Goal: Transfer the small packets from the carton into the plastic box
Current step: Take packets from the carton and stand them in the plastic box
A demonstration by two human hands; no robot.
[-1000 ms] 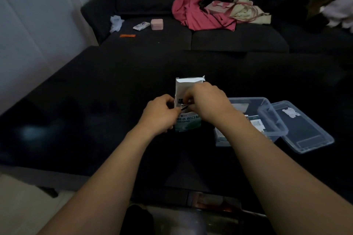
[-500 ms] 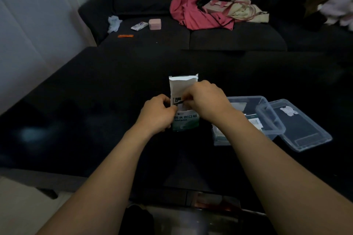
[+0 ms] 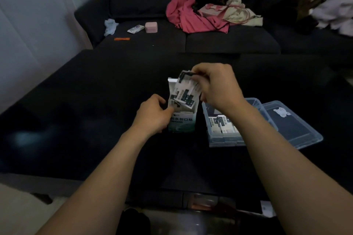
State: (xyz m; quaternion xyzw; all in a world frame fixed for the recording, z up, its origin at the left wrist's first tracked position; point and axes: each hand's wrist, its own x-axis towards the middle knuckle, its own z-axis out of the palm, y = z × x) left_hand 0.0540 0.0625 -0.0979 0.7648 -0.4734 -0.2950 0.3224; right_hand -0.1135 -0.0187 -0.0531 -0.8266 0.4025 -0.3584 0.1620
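Dark table (image 3: 95, 120) before me: carton (image 3: 182, 123) upright at frame center, plastic box (image 3: 224, 140) just right, its lid (image 3: 294, 128) beside it at right.

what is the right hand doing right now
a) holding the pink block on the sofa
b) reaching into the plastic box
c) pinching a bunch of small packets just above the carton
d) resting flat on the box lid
c: the right hand pinches a fanned bunch of small packets just above the open top of the carton, which the left hand grips by its side; the plastic box sits to the right.
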